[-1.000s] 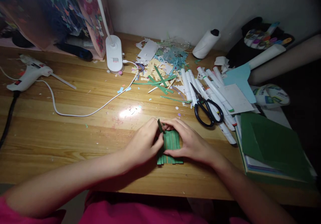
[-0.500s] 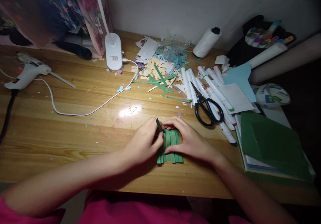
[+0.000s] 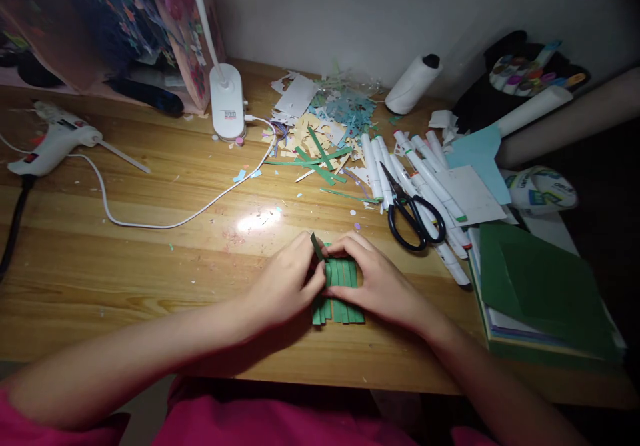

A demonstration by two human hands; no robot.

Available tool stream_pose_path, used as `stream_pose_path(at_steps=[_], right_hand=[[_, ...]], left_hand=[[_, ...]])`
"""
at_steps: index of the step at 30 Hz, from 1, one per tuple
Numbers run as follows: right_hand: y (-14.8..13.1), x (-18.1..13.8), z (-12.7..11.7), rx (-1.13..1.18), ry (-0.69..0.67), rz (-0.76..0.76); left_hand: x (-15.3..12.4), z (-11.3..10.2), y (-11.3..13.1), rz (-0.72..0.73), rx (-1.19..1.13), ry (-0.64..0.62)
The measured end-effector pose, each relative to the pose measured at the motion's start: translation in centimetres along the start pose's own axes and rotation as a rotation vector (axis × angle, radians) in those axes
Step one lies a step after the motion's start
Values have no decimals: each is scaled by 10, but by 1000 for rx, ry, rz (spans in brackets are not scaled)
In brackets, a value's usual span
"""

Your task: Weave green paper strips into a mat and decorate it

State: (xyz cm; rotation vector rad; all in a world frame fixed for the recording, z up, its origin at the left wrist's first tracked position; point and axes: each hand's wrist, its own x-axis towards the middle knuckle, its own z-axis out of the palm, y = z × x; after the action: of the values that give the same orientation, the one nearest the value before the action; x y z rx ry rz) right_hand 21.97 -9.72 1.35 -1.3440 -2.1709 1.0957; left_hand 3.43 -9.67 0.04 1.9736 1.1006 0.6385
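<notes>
The left hand [image 3: 287,273] pinches a dark green strip [image 3: 317,246] between thumb and fingers, and its free end stands up toward the far side. The right hand [image 3: 377,273] arches over the row of green strips [image 3: 347,273]; its thumb and forefinger stand apart, but whether its other fingertips grip something I cannot tell. The row lies at the near middle of the table [image 3: 150,279], between the two hands.

In my judgement, the main risk is at the left edge of the row: if the left pinch pulls sideways while the right hand presses only lightly, the strips may shift, and the uneven near ends may spread more. A tight pinch could also crease the raised strip, since thin paper bends easily. The right fingers cover part of the far edge, so a crooked strip there may not be noticed. The scissors [image 3: 414,223], to the far right, lie apart from both hands and seem a small danger.
</notes>
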Motion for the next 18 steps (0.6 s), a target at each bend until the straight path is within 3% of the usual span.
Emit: stream_pose_path(at_steps=[12,18], right_hand=[[0,3,11,95,183,30],[2,2,7,461,216,207]], left_hand=[[0,1,1,0,-19,16],[-1,-2,6,-31,-25,-17]])
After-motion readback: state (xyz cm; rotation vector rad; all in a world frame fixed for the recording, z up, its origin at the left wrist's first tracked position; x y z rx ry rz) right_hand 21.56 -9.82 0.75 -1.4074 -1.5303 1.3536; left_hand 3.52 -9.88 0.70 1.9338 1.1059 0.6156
